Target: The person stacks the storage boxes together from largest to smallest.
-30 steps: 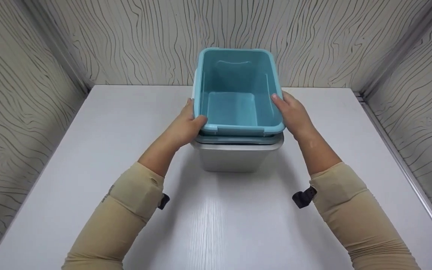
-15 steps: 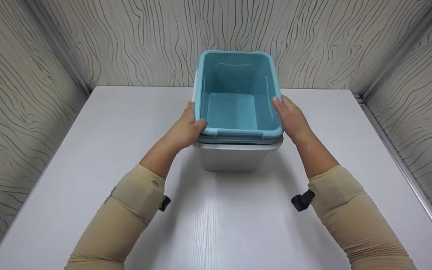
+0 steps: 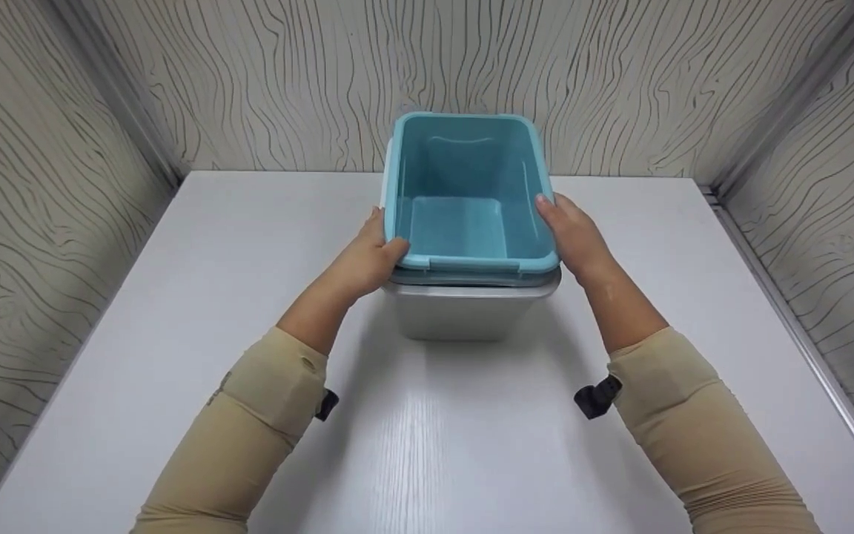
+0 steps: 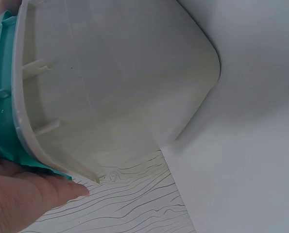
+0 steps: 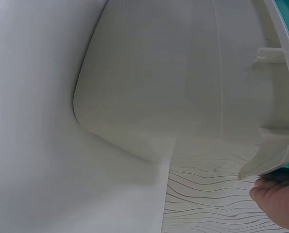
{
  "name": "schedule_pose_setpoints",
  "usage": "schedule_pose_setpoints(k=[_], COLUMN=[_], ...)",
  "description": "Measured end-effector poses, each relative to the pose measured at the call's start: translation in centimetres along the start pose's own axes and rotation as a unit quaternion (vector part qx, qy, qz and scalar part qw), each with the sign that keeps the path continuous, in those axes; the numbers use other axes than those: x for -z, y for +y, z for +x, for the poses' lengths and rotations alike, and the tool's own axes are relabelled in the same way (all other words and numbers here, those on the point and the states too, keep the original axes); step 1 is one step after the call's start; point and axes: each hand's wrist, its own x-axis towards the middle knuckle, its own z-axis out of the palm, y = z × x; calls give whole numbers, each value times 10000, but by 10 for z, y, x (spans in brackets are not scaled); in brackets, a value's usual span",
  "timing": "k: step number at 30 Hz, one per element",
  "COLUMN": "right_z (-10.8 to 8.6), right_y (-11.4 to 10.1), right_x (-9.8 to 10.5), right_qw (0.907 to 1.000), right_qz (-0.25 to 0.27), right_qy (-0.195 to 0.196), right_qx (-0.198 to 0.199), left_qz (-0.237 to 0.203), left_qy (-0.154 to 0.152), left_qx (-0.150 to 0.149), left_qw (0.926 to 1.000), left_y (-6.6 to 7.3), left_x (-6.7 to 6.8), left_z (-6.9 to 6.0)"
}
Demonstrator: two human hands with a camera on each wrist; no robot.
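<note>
A light blue plastic bin [image 3: 464,226], its inside bare, sits nested in the top of a white bin [image 3: 457,315] on the table. A grey-blue rim [image 3: 475,277] shows between the two; whether it belongs to another bin, I cannot tell. My left hand [image 3: 365,259] grips the blue bin's left side near its front corner, thumb over the rim and fingers outside. On the right side, my right hand [image 3: 579,233] holds the same rim, thumb inside. Both wrist views show the white bin's outer wall [image 4: 120,73] standing on the table, with green-blue plastic [image 4: 3,87] above its rim.
The white table [image 3: 249,245] spreads around the bins. Wood-grain patterned panels [image 3: 249,89] rise behind it and at both sides, with metal strips at the corners. A small black device [image 3: 597,397] is fixed at the right wrist's sleeve.
The blue bin has sunk a little into the white one, its far rim dropping most and its tilt easing. Both hands keep their hold and have moved slightly with it.
</note>
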Motion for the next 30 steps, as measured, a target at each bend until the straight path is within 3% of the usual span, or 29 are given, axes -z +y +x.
schedule_pose_setpoints(k=[14,19,25,28,30], right_z=[-1,1,5,7,9], right_y=[2,2,-1,-4,-6], right_x=[2,6,12,18,23], right_qw=[9997,9986,9951,9921,9899], right_qz=[-61,-218,-416,-628,-850], right_qy=[-50,-284,-766,-1020,-1089], right_qx=[-237,-399,-459,-381,-315], left_qz=[-218,-286,52,385,721], left_qy=[-50,-188,-485,-689,-825], left_qx=[-180,-310,-311,-131,144], left_qw=[9996,9989,9983,9968,9939], left_y=[-2,-4,-5,-5,-3], left_x=[-6,-4,5,13,21], left_z=[2,4,5,5,5])
